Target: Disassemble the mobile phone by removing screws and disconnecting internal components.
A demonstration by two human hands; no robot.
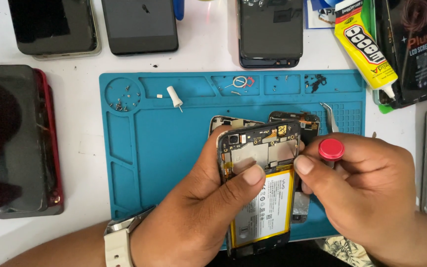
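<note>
A white worktop (75, 89) carries a blue repair mat (144, 148) with tiny screws (123, 101) in its round tray. Above the mat, the left hand (198, 207) grips an opened phone (260, 188), its yellow-edged battery exposed. The right hand (371, 188) pinches a red-capped screwdriver (331, 149) beside it. Other phones (270, 32), a glue tube (366, 47) and tweezers (329, 116) lie around.
</note>
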